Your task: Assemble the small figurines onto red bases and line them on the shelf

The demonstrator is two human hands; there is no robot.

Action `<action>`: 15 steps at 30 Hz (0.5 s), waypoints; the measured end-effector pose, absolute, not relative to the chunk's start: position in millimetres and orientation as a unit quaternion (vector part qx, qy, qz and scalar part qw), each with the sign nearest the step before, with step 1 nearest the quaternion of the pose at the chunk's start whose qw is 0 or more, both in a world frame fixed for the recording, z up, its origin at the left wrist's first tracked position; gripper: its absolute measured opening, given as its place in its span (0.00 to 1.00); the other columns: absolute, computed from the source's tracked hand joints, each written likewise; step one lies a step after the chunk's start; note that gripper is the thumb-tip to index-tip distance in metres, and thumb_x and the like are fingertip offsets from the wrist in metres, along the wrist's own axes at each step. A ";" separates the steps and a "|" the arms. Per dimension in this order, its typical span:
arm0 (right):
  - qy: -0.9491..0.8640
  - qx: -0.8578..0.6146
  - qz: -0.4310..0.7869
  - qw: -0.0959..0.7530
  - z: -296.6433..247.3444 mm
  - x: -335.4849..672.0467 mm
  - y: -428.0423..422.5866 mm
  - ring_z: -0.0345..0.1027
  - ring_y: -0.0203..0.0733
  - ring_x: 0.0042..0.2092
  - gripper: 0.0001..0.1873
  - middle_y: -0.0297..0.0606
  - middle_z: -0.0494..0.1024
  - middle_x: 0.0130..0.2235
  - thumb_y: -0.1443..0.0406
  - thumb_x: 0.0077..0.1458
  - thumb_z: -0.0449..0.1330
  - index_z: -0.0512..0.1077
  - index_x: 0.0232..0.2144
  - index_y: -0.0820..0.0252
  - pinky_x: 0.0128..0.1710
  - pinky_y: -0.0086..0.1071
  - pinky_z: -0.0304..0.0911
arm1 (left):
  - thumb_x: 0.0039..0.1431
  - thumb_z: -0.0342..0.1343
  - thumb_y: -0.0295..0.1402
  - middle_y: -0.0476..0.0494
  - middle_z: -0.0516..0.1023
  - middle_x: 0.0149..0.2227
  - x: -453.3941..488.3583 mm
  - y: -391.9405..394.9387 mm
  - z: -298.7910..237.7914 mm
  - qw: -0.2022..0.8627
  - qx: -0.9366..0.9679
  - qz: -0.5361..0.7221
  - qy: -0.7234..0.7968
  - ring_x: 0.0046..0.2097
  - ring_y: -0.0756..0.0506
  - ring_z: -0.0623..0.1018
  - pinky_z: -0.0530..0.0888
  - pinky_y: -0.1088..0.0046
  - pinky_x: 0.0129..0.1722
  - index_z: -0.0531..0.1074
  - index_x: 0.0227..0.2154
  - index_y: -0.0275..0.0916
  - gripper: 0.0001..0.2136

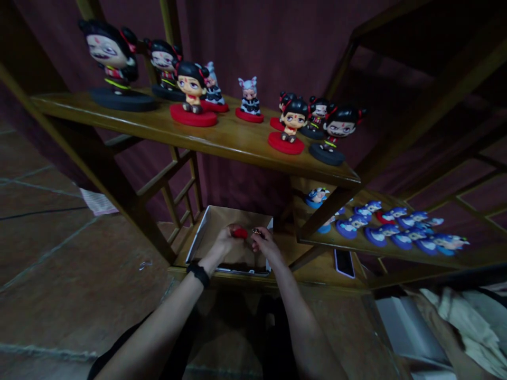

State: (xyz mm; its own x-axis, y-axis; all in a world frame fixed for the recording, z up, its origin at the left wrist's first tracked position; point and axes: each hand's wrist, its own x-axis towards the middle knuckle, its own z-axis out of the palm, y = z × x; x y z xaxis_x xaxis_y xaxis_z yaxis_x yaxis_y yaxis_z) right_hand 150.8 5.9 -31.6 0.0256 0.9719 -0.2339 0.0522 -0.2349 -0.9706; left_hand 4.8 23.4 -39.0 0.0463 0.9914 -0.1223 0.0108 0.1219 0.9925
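Over an open cardboard box [212, 224] on the low shelf, both my hands work close together. My left hand [225, 241] is closed on a red round base [240, 233], like those under the figurines above. The fingers of my right hand [265, 244] pinch a small dark-and-light piece [256, 231], too small to make out clearly. A narrow gap separates the piece from the red base. Part of the base is hidden by my left fingers. A black wristband [198, 274] is on my left wrist.
The upper wooden shelf [233, 138] carries several black-haired figurines [293, 119] on red or dark bases, plus blue-haired ones [249, 97]. Several blue-purple figurines [352, 226] stand on the right shelf. A phone [344, 263] lies below. Wooden posts [336, 208] flank the box.
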 end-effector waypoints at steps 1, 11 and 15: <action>-0.450 -0.574 0.534 0.428 -31.1 150.9 6.1 0.61 0.25 0.21 0.14 0.29 0.70 0.31 0.61 0.46 0.56 0.66 0.38 0.56 0.18 0.19 0.60 | 0.34 0.58 0.19 0.49 0.74 0.27 4.2 22.7 -38.4 0.575 0.435 0.478 0.502 0.32 0.49 0.74 0.70 0.73 0.36 0.71 0.32 0.34 0.16; -0.466 -0.582 0.505 0.434 -39.7 153.1 11.4 0.61 0.26 0.22 0.15 0.31 0.70 0.30 0.60 0.48 0.55 0.69 0.40 0.55 0.18 0.19 0.60 | 0.42 0.57 0.16 0.41 0.78 0.32 -0.9 22.7 -32.7 0.730 0.207 0.478 0.443 0.34 0.51 0.77 0.73 0.77 0.37 0.73 0.30 0.32 0.10; -0.462 -0.582 0.500 0.446 -39.0 153.4 11.3 0.60 0.26 0.21 0.16 0.30 0.70 0.29 0.60 0.46 0.56 0.68 0.39 0.56 0.17 0.20 0.60 | 0.50 0.54 0.19 0.40 0.78 0.31 -0.5 23.2 -27.1 0.747 0.157 0.482 0.429 0.33 0.51 0.77 0.74 0.77 0.36 0.72 0.29 0.31 0.05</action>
